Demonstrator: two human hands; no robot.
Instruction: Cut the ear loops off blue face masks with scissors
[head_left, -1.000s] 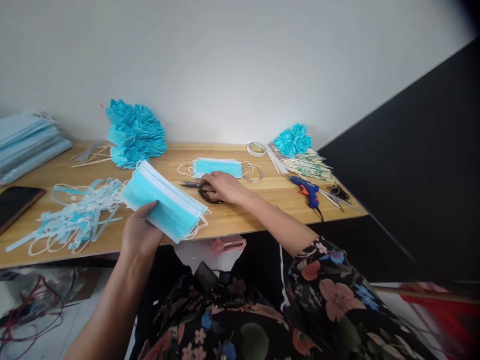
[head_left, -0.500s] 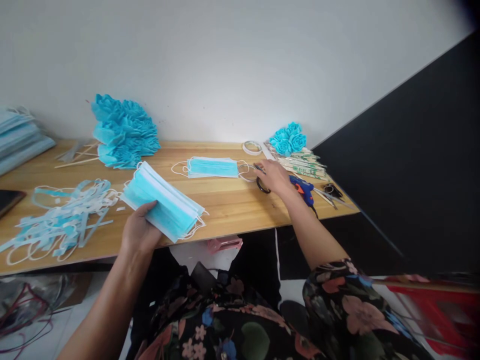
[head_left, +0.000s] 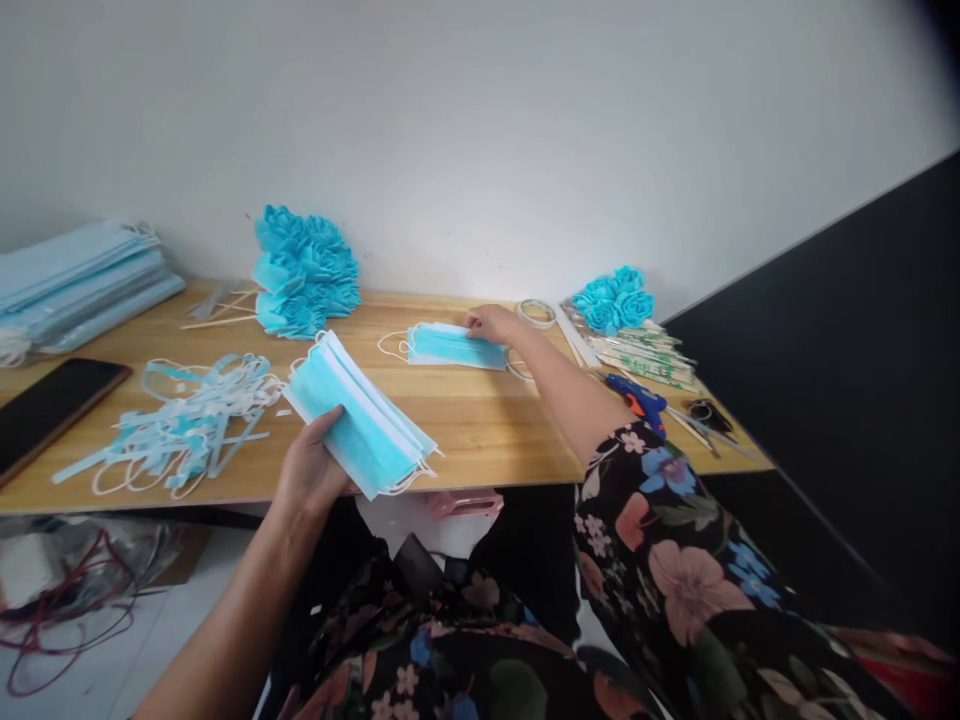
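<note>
My left hand (head_left: 315,462) is closed round the lower left part of a small stack of blue and white face masks (head_left: 364,415), thumb on top, held tilted over the front edge of the wooden table. Further back, my right hand (head_left: 491,324) reaches to another face mask (head_left: 442,346) lying flat on the table. Its fingers are curled down and pinch at the upper right edge of that mask. White ear loops stick out at both ends. A tape roll (head_left: 536,314) stands just right of my right hand.
Cut mask strips (head_left: 187,420) and a phone (head_left: 60,410) lie at the left, with a mask pile (head_left: 82,285) behind. Blue fabric flowers (head_left: 304,275) stand at the back; more flowers (head_left: 615,298), wrapped sticks (head_left: 649,352) and a blue glue gun (head_left: 637,397) are right.
My right hand has moved left from the black-handled scissors to the flat mask. The scissors no longer show. My left hand still holds the stack; the view has shifted left.
</note>
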